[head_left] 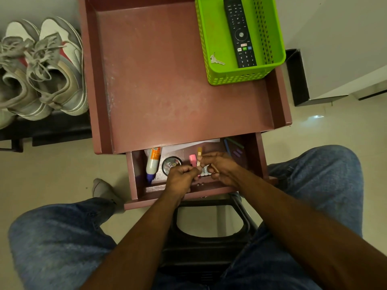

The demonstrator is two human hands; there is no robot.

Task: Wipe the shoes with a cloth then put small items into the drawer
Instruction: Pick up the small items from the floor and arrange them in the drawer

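Both hands down in the open drawer (134,174): left hand (180,176) curled, pinching a pink piece (193,159); right hand (223,167) pinching a small white packet (204,171), grip tight. Glue bottle (153,162) and round tin (171,164) crowd the left wall; right side roomier. Shoes (41,68) sit well apart, on a shelf beside the surface (178,80)
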